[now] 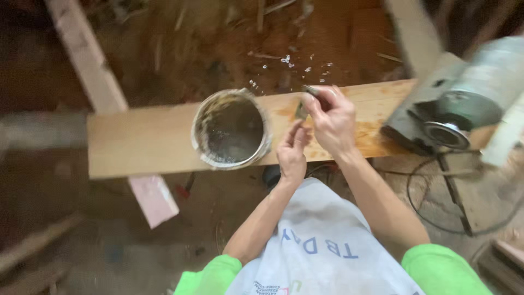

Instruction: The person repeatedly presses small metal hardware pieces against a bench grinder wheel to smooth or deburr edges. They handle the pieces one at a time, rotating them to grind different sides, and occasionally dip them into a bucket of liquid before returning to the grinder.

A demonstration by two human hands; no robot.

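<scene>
The small dark brush (307,98) sits pinched in the right hand (333,123), just right of the round tin (231,129) on the wood plank (142,142), tilted down-left toward the curled left hand (292,155), whose grip I cannot tell.

Looks like a rough woodworking shop or building site: bare dirt floor (82,257) littered with wood scraps (262,16), loose planks (87,60), a raw board (142,142) as the surface, an open tin (230,130), and a power tool (458,98) with its cable (431,213).
</scene>
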